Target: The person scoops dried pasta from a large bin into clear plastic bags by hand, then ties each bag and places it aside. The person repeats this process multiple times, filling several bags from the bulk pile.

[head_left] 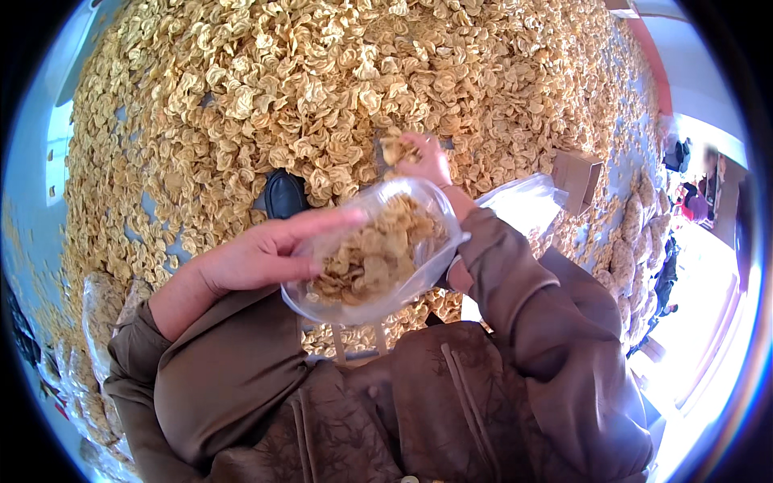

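A clear plastic bag (447,233), partly filled with crinkled golden chips (374,262), is held in front of my body. My left hand (278,253) grips the bag's left side, thumb and fingers spread along its edge. Beyond the bag's far side, my right hand (428,161) has its fingers curled around a few chips (396,149) at the near part of a big heap (322,88). My right forearm passes along the bag's right side.
A dark shoe (286,194) shows among the chips. To the right lie another clear plastic bag (523,201) and an open cardboard box (576,181). Filled clear bags (636,233) line the right side, and more (101,310) stand at the left.
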Demonstrator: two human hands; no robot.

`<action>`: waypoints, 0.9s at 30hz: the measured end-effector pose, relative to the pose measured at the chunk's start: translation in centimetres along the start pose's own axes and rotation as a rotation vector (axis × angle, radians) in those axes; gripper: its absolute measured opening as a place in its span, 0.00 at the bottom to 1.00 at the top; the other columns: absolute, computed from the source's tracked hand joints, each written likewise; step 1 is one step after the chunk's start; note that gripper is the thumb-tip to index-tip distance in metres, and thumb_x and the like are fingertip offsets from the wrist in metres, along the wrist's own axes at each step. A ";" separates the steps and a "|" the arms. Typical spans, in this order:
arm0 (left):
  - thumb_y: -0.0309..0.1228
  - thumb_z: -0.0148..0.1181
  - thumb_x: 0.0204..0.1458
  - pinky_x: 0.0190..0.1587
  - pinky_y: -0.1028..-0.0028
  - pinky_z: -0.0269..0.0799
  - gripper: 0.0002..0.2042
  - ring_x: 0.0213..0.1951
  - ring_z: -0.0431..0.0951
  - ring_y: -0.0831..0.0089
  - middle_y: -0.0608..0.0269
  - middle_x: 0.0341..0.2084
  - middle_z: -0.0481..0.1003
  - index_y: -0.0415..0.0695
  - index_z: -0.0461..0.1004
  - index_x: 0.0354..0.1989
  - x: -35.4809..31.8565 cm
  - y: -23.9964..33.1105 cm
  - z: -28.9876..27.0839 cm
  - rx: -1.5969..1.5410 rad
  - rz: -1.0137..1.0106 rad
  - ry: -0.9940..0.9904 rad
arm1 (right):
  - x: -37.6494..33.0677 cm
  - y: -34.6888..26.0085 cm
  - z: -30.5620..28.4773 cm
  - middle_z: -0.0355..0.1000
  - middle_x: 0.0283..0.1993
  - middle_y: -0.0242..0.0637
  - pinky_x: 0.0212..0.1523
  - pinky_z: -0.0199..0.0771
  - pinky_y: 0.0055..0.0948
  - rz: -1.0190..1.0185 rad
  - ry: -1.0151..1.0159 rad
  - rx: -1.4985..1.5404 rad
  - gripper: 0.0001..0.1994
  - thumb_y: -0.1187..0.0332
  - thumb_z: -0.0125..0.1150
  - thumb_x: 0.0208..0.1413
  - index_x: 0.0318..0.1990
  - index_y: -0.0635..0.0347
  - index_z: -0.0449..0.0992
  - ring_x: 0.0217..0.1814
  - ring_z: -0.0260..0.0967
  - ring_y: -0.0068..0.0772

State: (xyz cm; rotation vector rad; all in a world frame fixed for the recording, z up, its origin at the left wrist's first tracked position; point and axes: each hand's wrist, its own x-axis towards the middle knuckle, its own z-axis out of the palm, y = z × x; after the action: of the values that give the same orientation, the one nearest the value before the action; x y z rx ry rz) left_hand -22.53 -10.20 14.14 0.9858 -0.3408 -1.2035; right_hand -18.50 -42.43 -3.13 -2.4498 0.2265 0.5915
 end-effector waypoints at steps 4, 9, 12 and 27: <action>0.22 0.52 0.54 0.67 0.71 0.47 0.34 0.67 0.50 0.70 0.61 0.68 0.49 0.44 0.46 0.69 -0.7 -0.3 1.9 -0.017 0.091 0.322 | -3.2 -9.4 -7.5 0.72 0.46 0.33 0.43 0.77 0.24 -0.226 -0.012 0.854 0.24 0.77 0.62 0.43 0.51 0.46 0.71 0.45 0.72 0.28; 0.19 0.50 0.52 0.62 0.76 0.56 0.34 0.63 0.57 0.74 0.63 0.68 0.49 0.46 0.46 0.69 -0.1 0.8 4.0 0.110 0.127 0.482 | -12.3 -14.9 -8.1 0.72 0.48 0.36 0.48 0.75 0.27 -0.734 -0.435 0.531 0.25 0.73 0.63 0.48 0.56 0.45 0.67 0.50 0.71 0.29; 0.17 0.48 0.51 0.46 0.80 0.66 0.32 0.44 0.68 0.81 0.65 0.63 0.58 0.49 0.55 0.67 -1.2 1.3 5.6 0.311 0.046 0.488 | -15.8 -13.3 -8.3 0.72 0.50 0.40 0.47 0.75 0.29 -0.984 -0.431 -0.042 0.21 0.67 0.62 0.52 0.55 0.47 0.69 0.50 0.72 0.31; 0.16 0.42 0.50 0.29 0.84 0.68 0.26 0.28 0.71 0.85 0.59 0.56 0.68 0.43 0.67 0.59 -7.8 5.9 19.8 0.725 -0.197 0.937 | -17.5 3.1 4.8 0.26 0.75 0.43 0.58 0.64 0.59 -0.169 -0.432 -0.718 0.54 0.48 0.74 0.35 0.67 0.15 0.39 0.73 0.33 0.64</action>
State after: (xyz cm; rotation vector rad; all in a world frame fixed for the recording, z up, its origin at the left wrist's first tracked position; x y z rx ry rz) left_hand -35.40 -12.10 31.96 2.1229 0.0962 -0.6527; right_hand -36.60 -41.68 -0.11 -2.8646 -0.4382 1.2707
